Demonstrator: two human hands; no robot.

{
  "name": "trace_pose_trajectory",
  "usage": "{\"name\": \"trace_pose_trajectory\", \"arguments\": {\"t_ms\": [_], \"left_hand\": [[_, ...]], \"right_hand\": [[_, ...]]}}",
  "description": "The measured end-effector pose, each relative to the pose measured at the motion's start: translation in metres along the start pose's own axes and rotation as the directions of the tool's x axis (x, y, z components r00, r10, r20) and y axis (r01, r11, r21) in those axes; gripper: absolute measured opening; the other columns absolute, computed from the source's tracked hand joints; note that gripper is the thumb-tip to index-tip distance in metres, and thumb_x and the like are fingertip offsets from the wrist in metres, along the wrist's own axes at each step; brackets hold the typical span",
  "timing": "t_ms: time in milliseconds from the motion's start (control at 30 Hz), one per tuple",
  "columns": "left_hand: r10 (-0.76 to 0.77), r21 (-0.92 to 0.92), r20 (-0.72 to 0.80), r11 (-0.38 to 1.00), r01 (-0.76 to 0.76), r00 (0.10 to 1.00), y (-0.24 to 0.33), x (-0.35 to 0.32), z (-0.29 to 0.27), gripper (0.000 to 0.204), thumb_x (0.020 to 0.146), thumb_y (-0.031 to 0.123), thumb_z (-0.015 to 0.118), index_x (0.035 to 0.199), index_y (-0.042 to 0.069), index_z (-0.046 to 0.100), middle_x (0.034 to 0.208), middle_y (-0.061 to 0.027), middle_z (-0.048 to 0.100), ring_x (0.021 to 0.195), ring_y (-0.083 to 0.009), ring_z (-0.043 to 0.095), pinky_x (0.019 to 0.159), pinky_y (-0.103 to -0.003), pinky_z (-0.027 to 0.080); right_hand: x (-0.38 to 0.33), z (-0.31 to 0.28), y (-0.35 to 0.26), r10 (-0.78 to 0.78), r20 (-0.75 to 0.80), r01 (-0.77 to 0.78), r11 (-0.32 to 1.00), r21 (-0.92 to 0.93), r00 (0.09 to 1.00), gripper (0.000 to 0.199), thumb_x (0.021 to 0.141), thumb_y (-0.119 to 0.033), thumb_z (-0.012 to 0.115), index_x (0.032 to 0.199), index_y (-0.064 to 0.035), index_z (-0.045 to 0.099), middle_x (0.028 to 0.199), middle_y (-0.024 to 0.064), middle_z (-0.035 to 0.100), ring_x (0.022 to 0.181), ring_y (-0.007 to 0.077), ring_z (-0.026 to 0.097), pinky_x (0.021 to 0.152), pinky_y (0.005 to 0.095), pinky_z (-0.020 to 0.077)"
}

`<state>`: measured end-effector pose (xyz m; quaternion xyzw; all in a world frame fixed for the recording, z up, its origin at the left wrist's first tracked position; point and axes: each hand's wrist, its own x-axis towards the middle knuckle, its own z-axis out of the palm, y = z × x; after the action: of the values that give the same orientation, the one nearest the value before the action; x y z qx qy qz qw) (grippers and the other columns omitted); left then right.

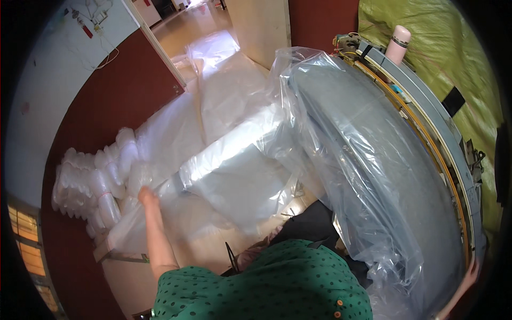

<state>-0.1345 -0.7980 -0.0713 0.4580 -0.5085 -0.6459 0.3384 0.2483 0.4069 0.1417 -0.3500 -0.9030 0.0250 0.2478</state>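
Plastic sheeting [229, 160], clear and crinkled, is trailing from the floor up over the grey machine bed [373, 160] and bunching along its near edge. My left hand [146, 196] is pinching a fold of it beside the stacked white cups [96, 181]. My right hand [472, 274] is resting at the bed's far right edge; I cannot tell whether it is gripping. I am judging that a hard pull could tear the film or drag it off the bed, since it is snagging in folds.
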Motion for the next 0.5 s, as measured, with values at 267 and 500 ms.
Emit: {"name": "trace_pose_trajectory", "arguments": {"t_ms": [267, 500], "left_hand": [[0.139, -0.124, 0.987, 0.978, -0.167, 0.077, 0.174, -0.423, 0.197, 0.028, 0.09, 0.011, 0.05, 0.113, -0.003, 0.055, 0.08, 0.0017, 0.054, 0.068, -0.0062, 0.049, 0.066, -0.019, 0.042], [0.369, -0.554, 0.701, 0.821, -0.141, -0.61, 0.22, -0.585, 0.249, 0.043, 0.081, -0.003, 0.045, 0.123, 0.001, 0.049, 0.111, -0.0019, 0.049, 0.093, -0.0105, 0.045, 0.088, -0.026, 0.039]], "right_hand": [[-0.035, 0.037, -0.502, -0.657, 0.256, 0.191, 0.528, 0.827, 0.709, 0.037, 0.074, -0.01, 0.066, 0.109, -0.0032, 0.059, 0.101, 0.0067, 0.063, 0.094, 0.0159, 0.059, 0.08, 0.0279, 0.0458], [-0.093, 0.049, -0.61, -0.868, -0.087, -0.122, -0.167, 0.978, 0.489, 0.061, 0.071, -0.023, 0.075, 0.121, -0.0013, 0.047, 0.114, 0.0116, 0.055, 0.106, 0.0198, 0.05, 0.095, 0.0332, 0.0377]]}}
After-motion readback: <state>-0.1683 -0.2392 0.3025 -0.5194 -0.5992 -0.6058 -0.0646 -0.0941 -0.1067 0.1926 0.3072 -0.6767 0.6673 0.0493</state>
